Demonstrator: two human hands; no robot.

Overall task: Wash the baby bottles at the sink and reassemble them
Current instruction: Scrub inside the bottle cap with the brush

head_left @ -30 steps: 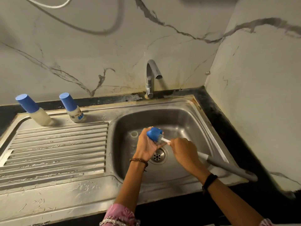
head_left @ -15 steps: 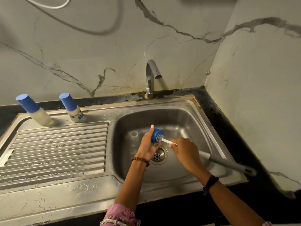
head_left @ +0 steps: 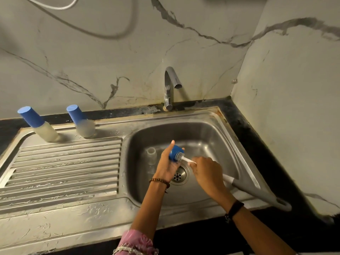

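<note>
Since a second ago the left hand (head_left: pixel 168 163) has tipped the blue cap (head_left: pixel 175 153) so its mouth faces right, thumb now raised. It holds the cap over the drain (head_left: pixel 178 175); the right hand (head_left: pixel 207 173) grips the brush (head_left: pixel 239 186), bristles in the cap. The wet cap could slip into the sink (head_left: pixel 239 144) beside the clear bottle (head_left: pixel 151 156).

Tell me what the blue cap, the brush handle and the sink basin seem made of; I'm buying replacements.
Blue cap: apparently plastic, matte, uniformly coloured. Brush handle: looks like grey plastic or rubbery coating, dull with no glint; uncertain which. Sink basin: likely stainless steel, brushed silvery sheen with soft reflections.
</note>
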